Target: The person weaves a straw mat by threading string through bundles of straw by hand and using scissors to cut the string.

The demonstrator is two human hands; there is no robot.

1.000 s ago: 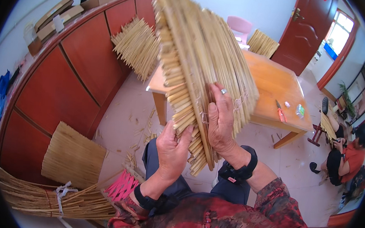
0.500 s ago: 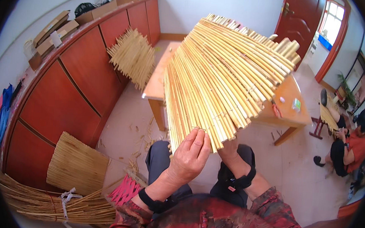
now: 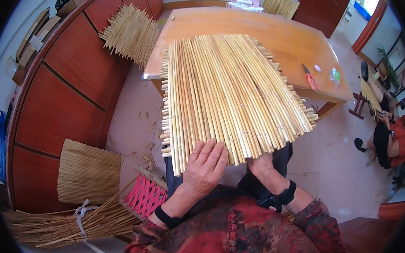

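A stitched reed mat (image 3: 219, 94), made of pale yellow stalks laid side by side, slopes from my lap over the near edge of the wooden table. More stalks, set crosswise, stick out along both its sides. Thin thread stitches run across it near the front. My left hand (image 3: 204, 166) holds the near edge, its fingers on top and pressed together; the thumb is hidden. Beneath the near right edge, my right hand (image 3: 267, 171) supports the mat, its fingers hidden by the stalks.
Red-handled pliers (image 3: 310, 77) and a small green-and-clear box (image 3: 334, 76) lie on the table (image 3: 196, 20). Other reed mats (image 3: 90, 172) lean against the red cabinets (image 3: 58, 102). A tied stalk bundle (image 3: 69, 223) and a pink-strapped stool (image 3: 146, 195) are left. Another person (image 3: 399, 135) sits right.
The mat has come down from a raised, tilted position to a flatter one, its far end lower and turned leftward. More of the table shows. Both hands stay at its near edge.
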